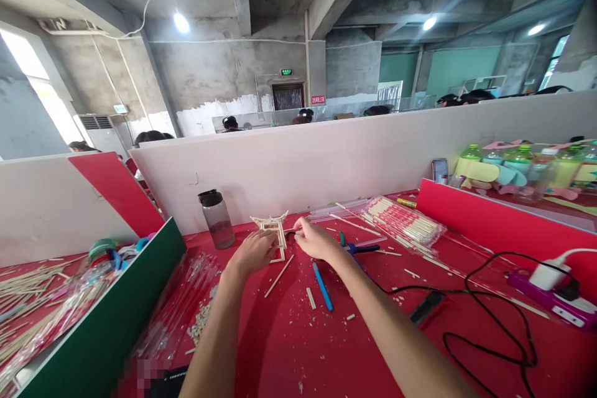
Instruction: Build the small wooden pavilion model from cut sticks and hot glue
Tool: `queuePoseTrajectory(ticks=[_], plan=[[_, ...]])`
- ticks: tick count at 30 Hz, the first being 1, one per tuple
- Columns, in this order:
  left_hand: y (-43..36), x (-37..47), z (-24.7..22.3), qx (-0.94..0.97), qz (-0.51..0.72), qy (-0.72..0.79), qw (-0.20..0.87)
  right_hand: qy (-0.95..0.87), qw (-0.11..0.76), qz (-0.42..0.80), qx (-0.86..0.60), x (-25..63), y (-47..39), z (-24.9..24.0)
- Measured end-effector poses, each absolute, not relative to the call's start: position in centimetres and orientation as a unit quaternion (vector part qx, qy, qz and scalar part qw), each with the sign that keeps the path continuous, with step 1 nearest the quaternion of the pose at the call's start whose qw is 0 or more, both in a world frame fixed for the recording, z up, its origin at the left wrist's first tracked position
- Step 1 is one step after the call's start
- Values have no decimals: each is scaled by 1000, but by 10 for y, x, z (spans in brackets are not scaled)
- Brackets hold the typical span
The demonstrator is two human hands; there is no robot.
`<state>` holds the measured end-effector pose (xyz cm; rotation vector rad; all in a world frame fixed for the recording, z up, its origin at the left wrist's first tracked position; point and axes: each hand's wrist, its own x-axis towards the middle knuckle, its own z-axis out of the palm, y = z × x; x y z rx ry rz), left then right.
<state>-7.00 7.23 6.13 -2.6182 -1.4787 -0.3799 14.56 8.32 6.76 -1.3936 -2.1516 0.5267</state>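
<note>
A small model built of pale wooden sticks [282, 237] stands on the red table, just ahead of both hands. My left hand [254, 253] is at its left side, palm down, with fingers bent against the frame; the fingertips are partly hidden. At the model's right, my right hand [310, 239] has thumb and fingers pressed together around something too small to name. A loose stick [278, 276] lies below the model. Nearby are a blue pen-like tool [323, 286], a short stick piece [311, 298] and a blue-handled tool [362, 249] beside my right forearm.
A dark bottle [217, 219] stands at the left back. Packed sticks [405, 221] lie at the right back. A black cable [494, 308] loops near a purple power strip [553, 300]. Green [116, 305] and red [504, 217] dividers flank the table [289, 354]. Heads show beyond the white partition [298, 171].
</note>
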Motion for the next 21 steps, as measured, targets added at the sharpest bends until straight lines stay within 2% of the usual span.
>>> queuePoseTrajectory(ticks=[6,21], plan=[[73,-71,61,-865,-106,-485,72,-787,262,182,-528,107,122,50],[68,-68,68,-856,-118,-503,29,-781,277,222,-514,99,141,30]])
